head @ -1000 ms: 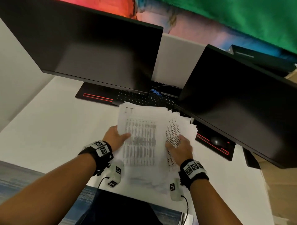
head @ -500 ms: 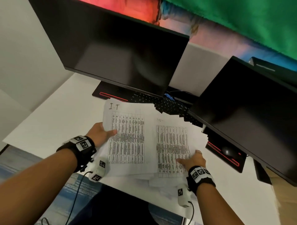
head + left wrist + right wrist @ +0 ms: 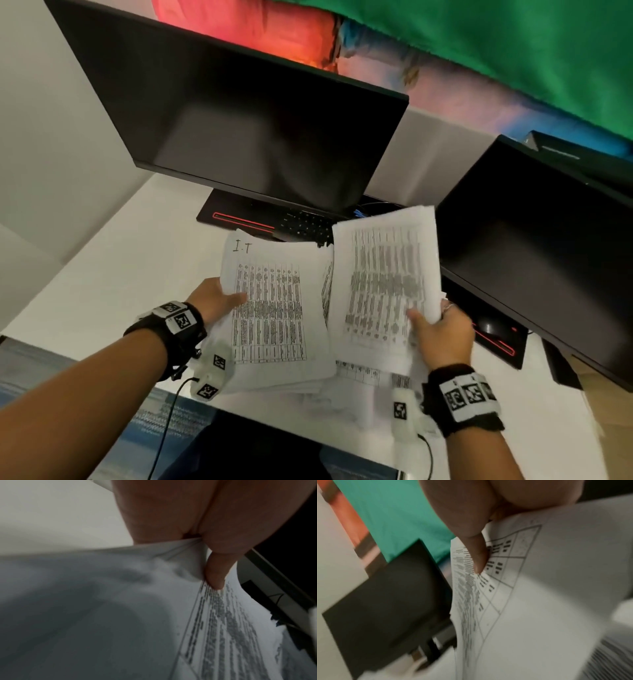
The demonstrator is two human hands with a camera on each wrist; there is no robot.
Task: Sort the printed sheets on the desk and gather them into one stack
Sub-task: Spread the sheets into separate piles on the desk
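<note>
Two bundles of printed sheets with dense tables are held above the white desk (image 3: 113, 274). My left hand (image 3: 219, 301) grips the left bundle (image 3: 274, 308), marked "I.T" at its top, thumb on the print (image 3: 214, 573) and fingers underneath. My right hand (image 3: 442, 325) grips the right bundle (image 3: 383, 284) at its lower right corner, thumb on top (image 3: 479, 557), and tilts it up toward the right monitor. More loose sheets (image 3: 363, 373) lie on the desk under both bundles, partly hidden.
Two dark monitors stand behind the papers, one at the left (image 3: 246, 116) and one at the right (image 3: 541, 240). A black keyboard (image 3: 305, 222) lies under the left one. A mouse on a red-edged pad (image 3: 493, 329) sits at the right. The desk's front edge is near my wrists.
The sheets have been split into two bundles. My right hand took hold of the right bundle and lifted it up and to the right, while the left hand keeps its bundle.
</note>
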